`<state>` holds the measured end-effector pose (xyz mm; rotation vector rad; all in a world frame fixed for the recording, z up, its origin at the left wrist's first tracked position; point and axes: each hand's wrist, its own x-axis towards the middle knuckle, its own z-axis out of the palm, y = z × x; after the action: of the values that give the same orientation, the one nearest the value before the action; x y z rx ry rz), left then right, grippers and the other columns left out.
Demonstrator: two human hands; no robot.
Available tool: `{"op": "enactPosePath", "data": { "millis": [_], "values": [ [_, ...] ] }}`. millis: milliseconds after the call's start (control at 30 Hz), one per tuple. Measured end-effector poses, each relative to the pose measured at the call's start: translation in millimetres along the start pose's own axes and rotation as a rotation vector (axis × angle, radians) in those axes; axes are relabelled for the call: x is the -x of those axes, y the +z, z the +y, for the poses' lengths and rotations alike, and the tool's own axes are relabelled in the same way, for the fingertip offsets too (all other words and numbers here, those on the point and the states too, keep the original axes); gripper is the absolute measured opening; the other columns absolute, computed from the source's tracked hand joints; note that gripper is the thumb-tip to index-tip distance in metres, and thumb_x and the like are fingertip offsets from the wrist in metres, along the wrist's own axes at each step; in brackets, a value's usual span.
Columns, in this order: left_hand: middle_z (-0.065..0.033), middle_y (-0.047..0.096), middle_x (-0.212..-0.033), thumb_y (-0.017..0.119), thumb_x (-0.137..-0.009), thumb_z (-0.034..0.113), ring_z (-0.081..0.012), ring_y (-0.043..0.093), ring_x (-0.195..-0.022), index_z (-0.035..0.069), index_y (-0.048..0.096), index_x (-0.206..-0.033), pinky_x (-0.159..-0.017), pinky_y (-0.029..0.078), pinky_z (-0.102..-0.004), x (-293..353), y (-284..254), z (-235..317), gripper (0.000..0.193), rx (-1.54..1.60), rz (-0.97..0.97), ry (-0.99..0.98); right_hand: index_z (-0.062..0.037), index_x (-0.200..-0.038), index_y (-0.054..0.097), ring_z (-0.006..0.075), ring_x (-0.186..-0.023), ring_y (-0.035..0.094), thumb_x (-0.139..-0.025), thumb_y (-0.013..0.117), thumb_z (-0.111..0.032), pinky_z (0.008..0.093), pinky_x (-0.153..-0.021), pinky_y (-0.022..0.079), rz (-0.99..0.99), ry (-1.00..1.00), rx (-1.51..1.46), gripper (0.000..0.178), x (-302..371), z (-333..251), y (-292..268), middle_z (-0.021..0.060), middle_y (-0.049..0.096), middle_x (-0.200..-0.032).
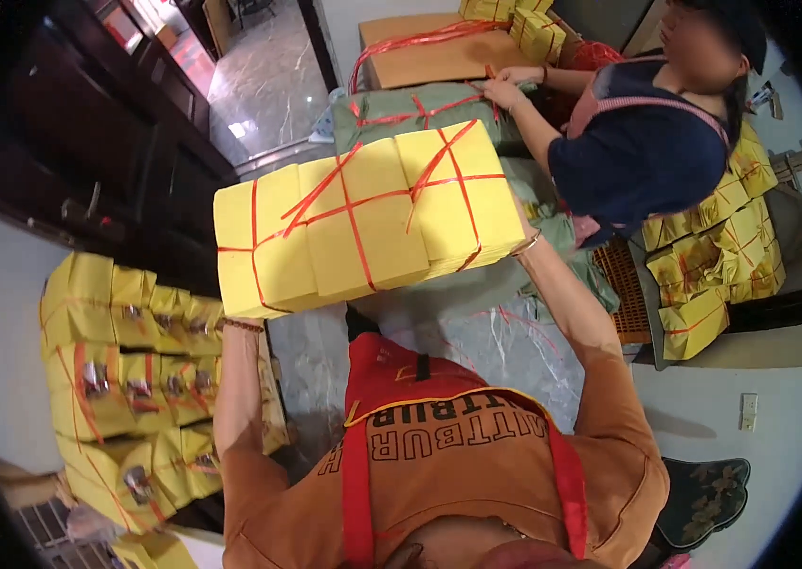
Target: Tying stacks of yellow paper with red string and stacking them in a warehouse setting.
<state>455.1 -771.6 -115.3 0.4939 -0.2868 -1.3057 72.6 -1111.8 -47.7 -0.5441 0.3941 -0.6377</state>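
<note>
While yellow bundle (363, 223) held aloft, grey marble floor (496, 351) below.

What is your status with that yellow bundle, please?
Both hands under bundle, hands hidden. Bundle raised at chest height, red string tied. Co-worker ahead at green sack.

bundle (363, 218): bright yellow paper, crossed with thin red string. stacks (126, 379) at left: same yellow, red ties, small silver squares. shirt (448, 474): orange-brown with dark lettering. apron (401, 379): red, yellow-edged. co-worker's top (638, 152): navy, pink straps. sack (420, 109): dull green, red-tied. box (420, 52): tan. floor (477, 341): grey marble, white veins.
</note>
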Motion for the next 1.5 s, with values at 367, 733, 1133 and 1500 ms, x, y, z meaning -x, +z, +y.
{"op": "enactPosePath", "data": {
  "millis": [367, 733, 1133, 1500],
  "values": [
    [-0.0098, 0.049, -0.123, 0.033, -0.093, 0.038, -0.0252, 0.05, -0.109, 0.006, 0.039, -0.127, -0.092, 0.042, -0.0431, -443.2, 91.6, -12.6, 0.047, -0.028, -0.21, -0.183, -0.0058, -0.124, 0.044, 0.0172, -0.105, 0.054, -0.091, 0.042, -0.033, 0.0299, -0.087, 0.045, 0.031, -0.134, 0.11, 0.043, -205.0, -121.0, -105.7, 0.0045, 0.054, -0.118],
    [-0.0077, 0.05, -0.123, 0.033, -0.092, 0.04, -0.0266, 0.049, -0.11, 0.008, 0.041, -0.126, -0.094, 0.04, -0.0445, -681.2, 92.8, -107.4, 0.048, -0.058, -0.194, -0.271, -0.0045, -0.12, 0.046, 0.0192, -0.094, 0.057, -0.086, 0.038, -0.055, 0.0311, -0.079, 0.047, 0.636, -0.537, 0.557, 0.062, -330.7, -323.1, -138.5, 0.0119, 0.052, -0.117],
    [-0.0124, 0.012, -0.145, 0.039, -0.091, 0.039, -0.0239, 0.014, -0.132, 0.002, 0.009, -0.139, -0.106, 0.013, -0.0322, -675.7, 130.3, -232.6, 0.067, -0.821, 0.199, 0.303, -0.0067, -0.137, 0.027, 0.0253, -0.132, 0.018, -0.083, 0.05, -0.049, 0.035, -0.105, 0.015, 0.589, -0.592, 0.994, 0.073, -396.3, -236.8, -173.3, 0.0123, 0.023, -0.142],
    [-0.0245, 0.011, -0.141, 0.064, -0.076, 0.03, -0.0343, 0.01, -0.132, -0.002, 0.0, -0.137, -0.107, 0.012, -0.0399, -690.5, 105.2, -239.2, 0.094, -1.269, 0.081, 0.261, -0.0165, -0.138, 0.022, 0.0216, -0.126, 0.028, -0.085, 0.05, -0.04, 0.039, -0.1, 0.026, 0.568, -0.517, 0.163, 0.064, -419.4, -256.4, -238.0, 0.0013, 0.032, -0.138]
  ]
}}
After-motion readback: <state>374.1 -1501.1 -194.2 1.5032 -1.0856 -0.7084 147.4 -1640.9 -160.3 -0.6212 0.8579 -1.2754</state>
